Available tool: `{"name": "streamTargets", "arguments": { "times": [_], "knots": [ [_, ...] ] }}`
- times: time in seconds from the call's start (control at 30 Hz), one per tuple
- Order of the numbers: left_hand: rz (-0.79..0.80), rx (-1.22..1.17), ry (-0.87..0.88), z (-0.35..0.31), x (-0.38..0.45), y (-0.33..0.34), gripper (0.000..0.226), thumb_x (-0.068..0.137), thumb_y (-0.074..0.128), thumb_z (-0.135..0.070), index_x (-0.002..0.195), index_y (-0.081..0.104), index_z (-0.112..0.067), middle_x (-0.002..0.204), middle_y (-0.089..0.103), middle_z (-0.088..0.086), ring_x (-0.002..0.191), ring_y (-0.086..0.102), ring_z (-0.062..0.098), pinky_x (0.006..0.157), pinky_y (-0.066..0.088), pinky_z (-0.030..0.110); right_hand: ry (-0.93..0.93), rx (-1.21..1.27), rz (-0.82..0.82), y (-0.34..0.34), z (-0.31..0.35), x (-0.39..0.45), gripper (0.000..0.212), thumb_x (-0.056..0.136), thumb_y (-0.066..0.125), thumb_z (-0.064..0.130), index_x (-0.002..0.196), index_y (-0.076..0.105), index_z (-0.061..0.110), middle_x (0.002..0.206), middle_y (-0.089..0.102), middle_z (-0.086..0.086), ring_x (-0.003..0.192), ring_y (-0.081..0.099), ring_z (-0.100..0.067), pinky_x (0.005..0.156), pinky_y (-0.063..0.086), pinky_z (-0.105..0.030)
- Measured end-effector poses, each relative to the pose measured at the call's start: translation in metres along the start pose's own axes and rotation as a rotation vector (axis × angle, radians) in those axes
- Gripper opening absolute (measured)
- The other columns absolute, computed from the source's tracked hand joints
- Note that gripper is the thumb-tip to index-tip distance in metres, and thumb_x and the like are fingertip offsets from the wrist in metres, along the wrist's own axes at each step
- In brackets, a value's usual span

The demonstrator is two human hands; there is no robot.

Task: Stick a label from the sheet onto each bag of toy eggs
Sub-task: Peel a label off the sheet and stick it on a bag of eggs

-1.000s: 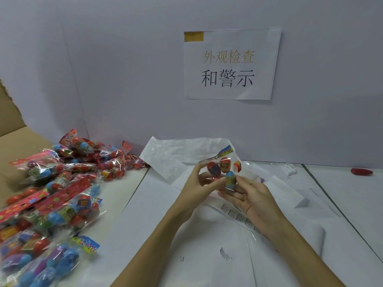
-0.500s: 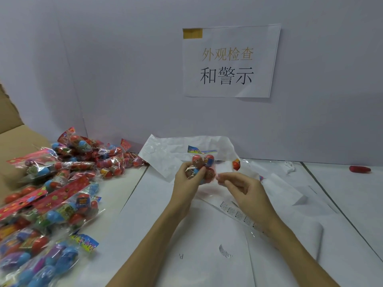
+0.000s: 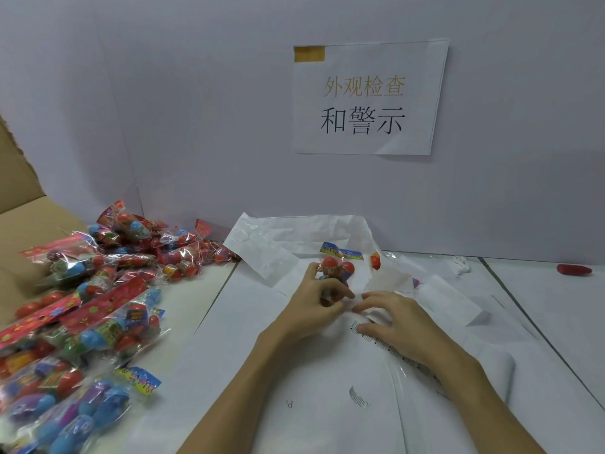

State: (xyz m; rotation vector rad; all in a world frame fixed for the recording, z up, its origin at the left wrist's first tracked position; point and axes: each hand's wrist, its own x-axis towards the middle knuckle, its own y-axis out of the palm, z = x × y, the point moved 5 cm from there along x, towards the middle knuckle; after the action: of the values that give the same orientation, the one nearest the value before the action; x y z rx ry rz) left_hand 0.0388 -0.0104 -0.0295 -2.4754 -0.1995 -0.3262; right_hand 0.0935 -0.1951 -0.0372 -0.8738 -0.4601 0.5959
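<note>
My left hand [image 3: 316,299] grips a clear bag of toy eggs [image 3: 337,268] with a blue header card, holding it upright just above the white paper. Just to its right, my right hand [image 3: 396,319] arches over the label sheet [image 3: 383,345], a clear strip printed with barcodes. Its fingertips touch the strip's near end, close to the left hand. Whether they pinch a label is not visible. A big pile of egg bags [image 3: 98,306] lies to the left.
White paper sheets [image 3: 248,339] cover the table. An orange egg in plastic [image 3: 375,261] lies behind my hands. A cardboard box [image 3: 19,231] stands at far left, and a red object [image 3: 574,269] and a small white scrap [image 3: 462,264] lie at right. A paper sign [image 3: 370,96] hangs on the wall.
Both hands have dropped lower. My right hand left the bag and came down onto the label strip, while my left hand turned the bag upright and kept hold of it.
</note>
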Motion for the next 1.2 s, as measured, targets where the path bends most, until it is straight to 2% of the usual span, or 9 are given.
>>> {"name": "streamTargets", "arguments": {
  "times": [0.1,0.23,0.33,0.43,0.5,0.6,0.83,0.97,1.2],
  "knots": [
    [0.09,0.077,0.029,0.005,-0.001,-0.002,0.02,0.083,0.087,-0.036,0.1,0.081,-0.027,0.127,0.041,-0.008,0.12,0.051,0.003,0.1,0.051,0.019,-0.008,-0.007,-0.013,0.0,-0.001,0.001,0.034,0.086,0.082,0.044,0.118,0.072,0.043,0.129,0.054,0.029,0.121,0.048,0.005,0.093,0.031,-0.006],
    [0.072,0.066,0.04,0.003,-0.001,-0.003,0.011,0.082,0.089,-0.029,0.089,0.082,-0.024,0.124,0.047,-0.005,0.122,0.051,0.011,0.101,0.051,0.028,-0.018,0.02,-0.031,0.0,0.0,0.001,0.033,0.086,0.083,0.039,0.118,0.072,0.041,0.119,0.053,0.033,0.117,0.05,0.004,0.09,0.032,0.001],
    [0.065,0.057,0.034,0.004,0.0,0.0,0.01,0.084,0.087,-0.026,0.089,0.081,-0.02,0.119,0.047,-0.009,0.12,0.05,0.011,0.098,0.051,0.025,-0.037,0.021,-0.035,0.0,0.001,0.001,0.031,0.087,0.082,0.037,0.117,0.073,0.039,0.117,0.057,0.032,0.122,0.054,-0.001,0.096,0.035,-0.009],
    [0.077,0.038,0.011,0.005,0.001,0.001,0.012,0.089,0.083,-0.027,0.096,0.079,-0.019,0.123,0.046,-0.005,0.125,0.048,0.012,0.098,0.053,0.023,-0.042,-0.015,-0.04,0.0,0.003,0.001,0.027,0.089,0.08,0.038,0.116,0.074,0.039,0.13,0.06,0.024,0.127,0.053,-0.002,0.102,0.036,-0.017],
    [0.087,0.058,-0.003,0.006,0.002,0.003,0.013,0.092,0.08,-0.029,0.101,0.077,-0.019,0.126,0.044,-0.003,0.127,0.046,0.013,0.1,0.052,0.022,-0.053,-0.044,-0.047,0.001,0.004,0.003,0.026,0.09,0.079,0.037,0.116,0.075,0.038,0.135,0.057,0.022,0.125,0.05,0.001,0.1,0.033,-0.011],
    [0.092,0.086,0.008,0.007,0.003,0.005,0.014,0.096,0.075,-0.028,0.105,0.076,-0.018,0.127,0.044,0.001,0.128,0.046,0.017,0.104,0.05,0.026,-0.065,-0.052,-0.066,0.003,0.004,0.004,0.023,0.092,0.077,0.036,0.115,0.076,0.034,0.128,0.058,0.021,0.115,0.052,0.003,0.089,0.032,0.0],
    [0.086,0.158,0.053,0.01,0.004,0.008,0.015,0.099,0.07,-0.031,0.106,0.071,-0.018,0.126,0.041,0.002,0.122,0.047,0.018,0.1,0.051,0.024,-0.058,-0.049,-0.109,0.003,0.006,0.006,0.02,0.095,0.074,0.035,0.115,0.077,0.031,0.112,0.061,0.017,0.106,0.057,-0.002,0.084,0.038,-0.006],
    [0.048,0.199,0.123,0.012,0.006,0.008,0.016,0.1,0.068,-0.032,0.106,0.068,-0.017,0.121,0.039,-0.002,0.111,0.048,0.015,0.095,0.05,0.017,-0.059,-0.045,-0.126,0.002,0.007,0.006,0.02,0.096,0.074,0.034,0.114,0.078,0.031,0.111,0.063,0.016,0.107,0.059,-0.005,0.091,0.043,-0.019],
    [0.024,0.161,0.143,0.014,0.004,0.009,0.015,0.102,0.066,-0.034,0.104,0.066,-0.02,0.12,0.038,-0.003,0.105,0.048,0.008,0.09,0.049,0.012,-0.079,-0.079,-0.168,-0.001,0.009,0.007,0.014,0.096,0.073,0.033,0.109,0.078,0.03,0.108,0.067,0.014,0.109,0.057,-0.009,0.098,0.046,-0.03]
  ]
}}
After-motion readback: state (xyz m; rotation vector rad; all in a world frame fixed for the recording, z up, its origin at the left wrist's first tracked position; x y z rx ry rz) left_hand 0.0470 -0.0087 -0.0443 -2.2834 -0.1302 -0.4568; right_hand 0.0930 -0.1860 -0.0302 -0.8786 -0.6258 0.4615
